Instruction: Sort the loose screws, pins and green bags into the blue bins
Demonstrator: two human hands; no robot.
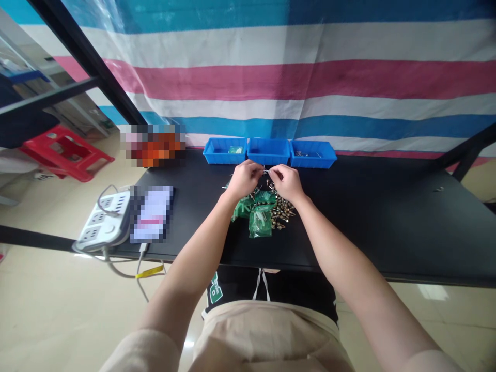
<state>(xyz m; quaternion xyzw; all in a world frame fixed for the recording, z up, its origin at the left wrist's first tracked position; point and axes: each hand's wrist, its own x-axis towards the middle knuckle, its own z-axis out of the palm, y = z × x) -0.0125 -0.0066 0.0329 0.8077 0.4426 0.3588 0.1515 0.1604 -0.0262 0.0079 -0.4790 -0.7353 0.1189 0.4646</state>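
My left hand (247,179) and my right hand (285,182) meet above the black table, just in front of the blue bins. The fingers of both are closed in a pinch at a small thin silvery piece (266,171), whose exact kind is too small to make out. Below them lies a heap of small brass-coloured and silvery metal parts (282,211), partly covered by my hands. Green-tinted plastic packets (260,222) rest on the near left side of that heap, with pale thin pieces inside.
Three blue bins stand in a row: the left bin (209,153) holds a green packet, the right bin (329,155) thin metal pieces. A white power strip (106,219), a blurred-out phone (153,214) and cables occupy the table's left end (189,206). A striped sheet (310,77) hangs behind.
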